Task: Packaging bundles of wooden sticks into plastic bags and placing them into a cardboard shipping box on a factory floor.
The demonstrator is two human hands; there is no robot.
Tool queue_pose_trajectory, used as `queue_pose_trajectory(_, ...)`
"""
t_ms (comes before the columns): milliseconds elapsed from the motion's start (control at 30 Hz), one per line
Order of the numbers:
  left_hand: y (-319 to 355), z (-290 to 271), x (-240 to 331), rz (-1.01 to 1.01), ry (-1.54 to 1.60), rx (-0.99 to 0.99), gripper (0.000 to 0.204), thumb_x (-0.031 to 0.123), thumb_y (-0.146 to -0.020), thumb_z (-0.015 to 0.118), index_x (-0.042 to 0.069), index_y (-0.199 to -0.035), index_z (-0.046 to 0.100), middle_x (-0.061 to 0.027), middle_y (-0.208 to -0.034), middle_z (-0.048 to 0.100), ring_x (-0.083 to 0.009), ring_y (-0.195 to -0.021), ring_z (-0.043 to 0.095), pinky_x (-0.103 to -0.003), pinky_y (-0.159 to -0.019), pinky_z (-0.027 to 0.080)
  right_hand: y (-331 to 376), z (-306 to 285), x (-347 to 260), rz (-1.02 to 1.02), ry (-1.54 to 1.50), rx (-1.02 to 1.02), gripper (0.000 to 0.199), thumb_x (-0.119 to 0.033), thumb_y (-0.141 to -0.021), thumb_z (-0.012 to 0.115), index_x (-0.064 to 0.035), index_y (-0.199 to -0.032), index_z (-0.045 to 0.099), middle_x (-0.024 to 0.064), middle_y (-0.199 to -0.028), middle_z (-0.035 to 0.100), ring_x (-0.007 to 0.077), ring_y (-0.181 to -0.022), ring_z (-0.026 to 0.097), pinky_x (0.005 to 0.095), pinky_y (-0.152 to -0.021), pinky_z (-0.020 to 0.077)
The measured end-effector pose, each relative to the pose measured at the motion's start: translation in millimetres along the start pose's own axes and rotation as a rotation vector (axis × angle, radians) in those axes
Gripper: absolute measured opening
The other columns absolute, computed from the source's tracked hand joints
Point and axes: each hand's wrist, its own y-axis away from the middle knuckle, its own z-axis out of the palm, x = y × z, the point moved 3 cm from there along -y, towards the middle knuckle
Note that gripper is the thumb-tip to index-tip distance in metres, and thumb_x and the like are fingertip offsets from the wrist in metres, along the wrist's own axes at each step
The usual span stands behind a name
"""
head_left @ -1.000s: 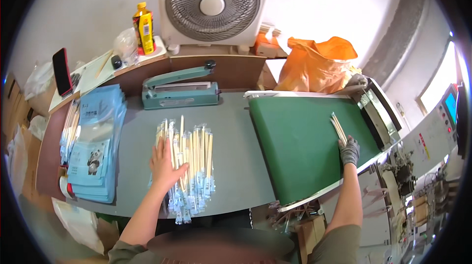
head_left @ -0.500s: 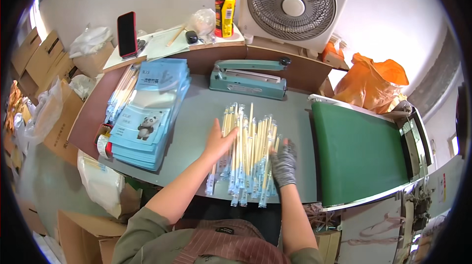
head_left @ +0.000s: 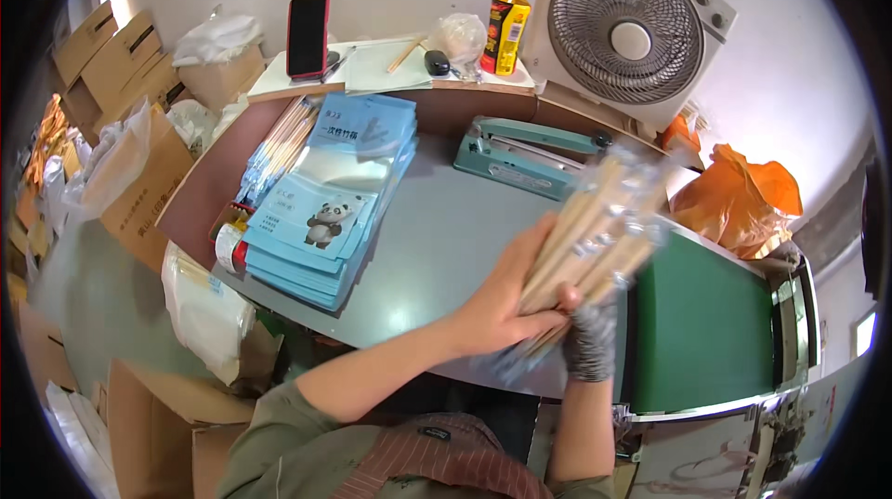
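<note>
Clear plastic wraps the pale wooden sticks (head_left: 595, 243) in my head view, a tilted, blurred bundle above the grey table (head_left: 423, 253), clasped low down between my bare left hand (head_left: 514, 290) and my gloved right hand (head_left: 592, 336). Left of them, stacked blue packets (head_left: 316, 185) carry dark lettering and a panda drawing (head_left: 329, 220). Grey surface stretches between packets and hands; just beyond its right edge sits the green belt (head_left: 701, 322).

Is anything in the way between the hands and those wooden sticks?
Nothing visible blocks them: left hand and right hand both hold the sticks. There's just their clear wrapping, plus a grey glove on the right hand.
</note>
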Motion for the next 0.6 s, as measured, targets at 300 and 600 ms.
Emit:
queue_pose_trajectory(300, -20.9, 0.7, -28.8, -0.224, 0.381, -0.104, 0.119, 0.016, -0.057, 0.082, 0.009, -0.140, -0.004, -0.0155, -0.141, 0.017, -0.0265, -0.129, 0.023, -0.037, -0.103, 0.025, -31.1, -25.7, -5.2, -0.075, 0.115, -0.251, 0.112, -0.028, -0.044, 0.088, -0.0059, -0.133, 0.024, 0.0106, -0.117, 0.047, 0.0224, -0.109, 0.046, 0.0349, -0.093, 0.0391)
queue_pose_trajectory(600, 1.4, 19.0, -49.9, -0.384, 0.214, -0.457, 0.084, 0.021, -0.060, 0.075, 0.005, -0.129, 0.029, -0.0135, -0.118, 0.045, -0.0235, -0.111, 0.044, -0.032, -0.095, 0.035, -0.2, -26.2, 19.6, -0.208, 0.292, -0.275, 0.119, -0.036, -0.044, 0.087, -0.0063, -0.136, 0.018, 0.0087, -0.115, 0.047, 0.0189, -0.103, 0.048, 0.0322, -0.091, 0.0400)
